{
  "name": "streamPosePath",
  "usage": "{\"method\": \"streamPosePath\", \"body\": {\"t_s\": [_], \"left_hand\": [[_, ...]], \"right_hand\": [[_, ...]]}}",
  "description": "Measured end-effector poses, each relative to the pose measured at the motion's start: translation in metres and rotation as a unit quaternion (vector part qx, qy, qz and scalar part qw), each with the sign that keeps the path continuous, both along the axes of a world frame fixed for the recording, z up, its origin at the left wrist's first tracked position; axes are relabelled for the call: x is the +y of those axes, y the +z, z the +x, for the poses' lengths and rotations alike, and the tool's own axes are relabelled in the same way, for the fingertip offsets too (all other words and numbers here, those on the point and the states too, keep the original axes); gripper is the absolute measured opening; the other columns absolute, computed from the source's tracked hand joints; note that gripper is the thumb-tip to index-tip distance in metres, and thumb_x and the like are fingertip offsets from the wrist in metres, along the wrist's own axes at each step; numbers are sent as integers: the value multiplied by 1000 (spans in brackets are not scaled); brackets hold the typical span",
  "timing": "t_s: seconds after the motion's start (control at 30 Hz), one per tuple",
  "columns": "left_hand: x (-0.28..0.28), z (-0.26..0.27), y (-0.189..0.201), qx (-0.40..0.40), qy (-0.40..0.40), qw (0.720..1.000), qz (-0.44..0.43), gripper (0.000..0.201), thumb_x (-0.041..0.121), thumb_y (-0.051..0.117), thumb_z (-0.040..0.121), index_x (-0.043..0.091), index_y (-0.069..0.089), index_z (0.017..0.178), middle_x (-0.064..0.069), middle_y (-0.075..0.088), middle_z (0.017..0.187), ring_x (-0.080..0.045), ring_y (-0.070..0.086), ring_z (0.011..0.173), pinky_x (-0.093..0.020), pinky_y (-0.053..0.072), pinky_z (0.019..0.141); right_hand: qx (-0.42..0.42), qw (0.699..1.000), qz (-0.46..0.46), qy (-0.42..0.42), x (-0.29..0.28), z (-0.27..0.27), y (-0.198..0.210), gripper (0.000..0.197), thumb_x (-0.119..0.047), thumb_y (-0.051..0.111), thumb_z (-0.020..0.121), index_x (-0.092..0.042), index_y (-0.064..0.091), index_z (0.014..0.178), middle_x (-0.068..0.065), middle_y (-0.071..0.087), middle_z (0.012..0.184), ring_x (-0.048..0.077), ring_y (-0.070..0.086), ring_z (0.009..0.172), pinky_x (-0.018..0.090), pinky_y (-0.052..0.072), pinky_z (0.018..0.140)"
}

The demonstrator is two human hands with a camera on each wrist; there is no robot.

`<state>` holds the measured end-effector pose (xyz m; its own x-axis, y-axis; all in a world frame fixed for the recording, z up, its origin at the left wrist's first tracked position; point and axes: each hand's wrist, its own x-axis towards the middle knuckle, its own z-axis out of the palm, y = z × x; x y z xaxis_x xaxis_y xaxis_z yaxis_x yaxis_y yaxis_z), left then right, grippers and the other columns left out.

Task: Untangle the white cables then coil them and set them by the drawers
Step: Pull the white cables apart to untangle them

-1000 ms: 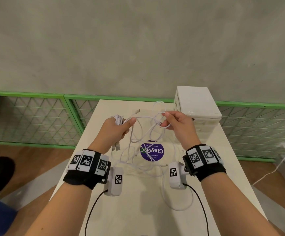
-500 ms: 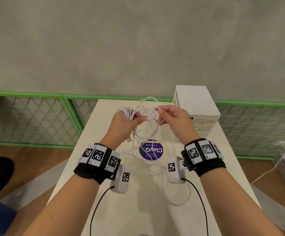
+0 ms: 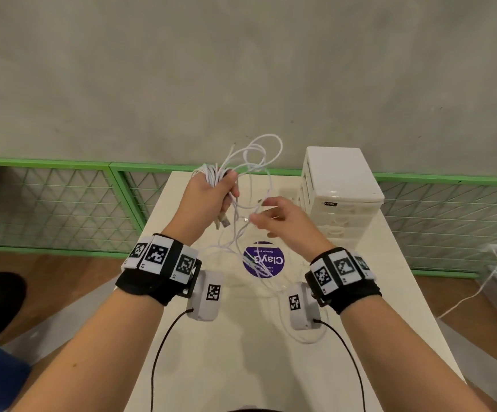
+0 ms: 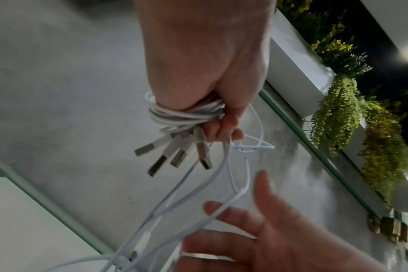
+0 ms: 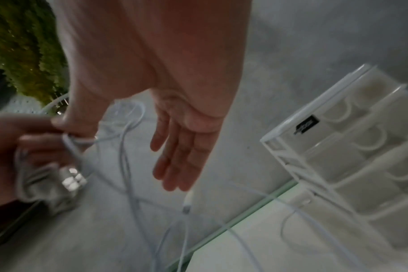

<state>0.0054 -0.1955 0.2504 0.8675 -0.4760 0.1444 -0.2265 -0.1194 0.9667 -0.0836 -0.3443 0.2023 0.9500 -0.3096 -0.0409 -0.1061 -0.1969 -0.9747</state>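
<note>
My left hand (image 3: 216, 193) is raised above the table and grips a bundle of white cables (image 3: 211, 173). Loose loops (image 3: 266, 150) stand up above the fist, and more strands hang down to the table. In the left wrist view the fingers (image 4: 224, 127) curl round the wound coil (image 4: 182, 114), with several USB plugs (image 4: 175, 154) sticking out below. My right hand (image 3: 271, 218) hovers just right of the hanging strands with straight, spread fingers (image 5: 175, 162). One strand runs across those fingers (image 4: 221, 211). The white drawer unit (image 3: 339, 179) stands at the table's far right.
The cream table (image 3: 241, 367) carries a round purple sticker (image 3: 263, 260) under the hanging cables. A green mesh railing (image 3: 63, 203) runs behind the table along a grey wall. Another white cable (image 3: 479, 289) lies on the floor at the right.
My left hand has lifted the cable bundle higher. The right hand has let go of the strand it pinched, opened its fingers and dropped slightly below the left.
</note>
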Motion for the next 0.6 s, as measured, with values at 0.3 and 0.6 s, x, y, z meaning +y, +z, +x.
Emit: {"method": "streamPosePath", "body": {"t_s": [0.3, 0.6], "left_hand": [[7, 12, 10, -28, 33, 997, -60, 35, 17, 47, 99, 12, 53, 66, -11, 51, 58, -17, 46, 42, -27, 40, 40], [35, 30, 35, -27, 112, 981, -154, 29, 15, 47, 99, 15, 50, 70, 8, 53, 54, -8, 44, 41, -21, 32, 37]], "right_hand": [[-74, 996, 46, 10, 10, 2, -27, 12, -11, 50, 96, -14, 58, 86, 2, 63, 73, 16, 62, 71, 31, 50, 79], [207, 941, -205, 172, 1, -24, -78, 29, -34, 55, 90, -9, 68, 83, 4, 58, 58, 13, 48, 49, 24, 41, 59]]}}
